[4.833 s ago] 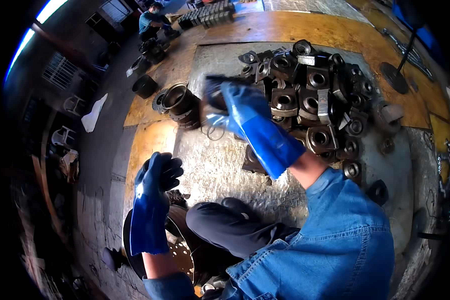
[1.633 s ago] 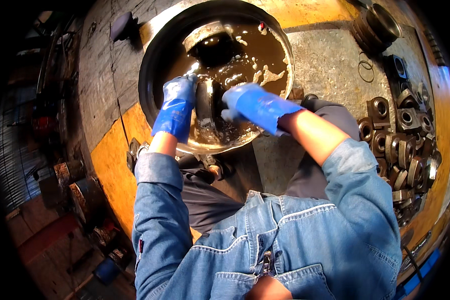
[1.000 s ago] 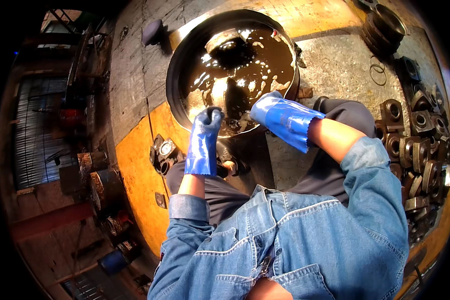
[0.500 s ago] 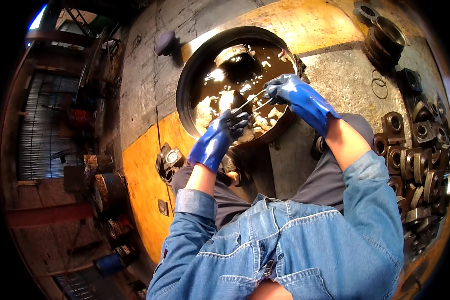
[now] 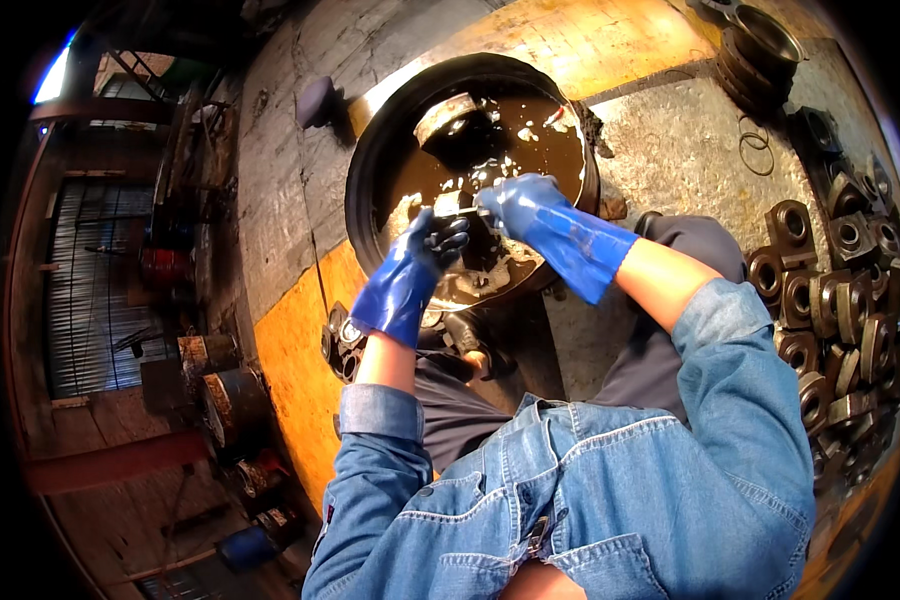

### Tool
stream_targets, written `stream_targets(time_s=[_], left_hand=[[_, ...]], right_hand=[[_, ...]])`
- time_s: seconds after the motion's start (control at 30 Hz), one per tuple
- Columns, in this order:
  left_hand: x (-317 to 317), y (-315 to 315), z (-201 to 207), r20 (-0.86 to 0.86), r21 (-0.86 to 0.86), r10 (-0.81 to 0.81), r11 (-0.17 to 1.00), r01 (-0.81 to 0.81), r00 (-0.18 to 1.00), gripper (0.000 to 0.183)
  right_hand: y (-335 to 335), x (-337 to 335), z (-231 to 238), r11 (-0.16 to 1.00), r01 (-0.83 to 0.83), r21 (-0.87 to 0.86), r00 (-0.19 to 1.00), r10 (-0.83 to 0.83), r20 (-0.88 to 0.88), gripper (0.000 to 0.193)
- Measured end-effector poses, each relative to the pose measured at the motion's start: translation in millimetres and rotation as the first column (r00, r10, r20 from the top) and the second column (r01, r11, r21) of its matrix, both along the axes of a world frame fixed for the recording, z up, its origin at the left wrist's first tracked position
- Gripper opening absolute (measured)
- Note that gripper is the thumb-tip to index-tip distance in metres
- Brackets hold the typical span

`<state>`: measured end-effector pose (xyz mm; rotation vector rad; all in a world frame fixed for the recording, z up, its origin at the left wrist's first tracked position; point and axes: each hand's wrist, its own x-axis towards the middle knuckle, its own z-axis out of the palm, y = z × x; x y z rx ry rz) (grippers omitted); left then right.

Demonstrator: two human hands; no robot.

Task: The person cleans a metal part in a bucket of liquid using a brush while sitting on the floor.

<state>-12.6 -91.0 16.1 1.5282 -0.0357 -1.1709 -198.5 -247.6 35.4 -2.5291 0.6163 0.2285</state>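
Note:
A wide round black basin (image 5: 358, 190) of brown liquid with pale foam sits on the floor before me. Over its near half, both my blue-gloved hands grip one thin metal ring (image 5: 457, 212), seen almost edge-on between them. My left hand (image 5: 416, 262) is closed on its left side, and my right hand (image 5: 530, 207) pinches the right side. The gloves hide most of the ring. Near the basin's far side, a round metal part (image 5: 444, 118) stands partly out of the liquid. Another pale-topped part (image 5: 448, 202) shows just behind my hands.
Many dark metal blocks with round holes (image 5: 796, 298) are piled at the right. Thin rings (image 5: 756, 150) lie on the floor, near a stack of round collars (image 5: 755, 75) at the far right. A dark rounded object (image 5: 318, 102) stands left of the basin, smaller parts (image 5: 344, 345) nearer me.
My right hand has moved left and slightly down, closer to my left hand, which has shifted a little left. The ring has turned from an open loop to nearly edge-on.

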Motion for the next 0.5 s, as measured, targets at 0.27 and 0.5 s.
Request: stream_targets(time_s=[0.27,0.5], left_hand=[[-41.1,-23.1,17.0,0.537,0.751,-0.701,0.651,0.113,0.47,0.083],[-25.3,-30.2,-29.8,0.478,0.87,-0.873,0.486,0.08,0.096,0.041]], right_hand=[[-35.9,24.2,-56.0,0.942,0.331,0.052,0.939,-0.324,-0.113,0.022],[-30.2,15.0,-66.0,0.973,0.197,0.118,0.964,-0.171,-0.205,0.024]])
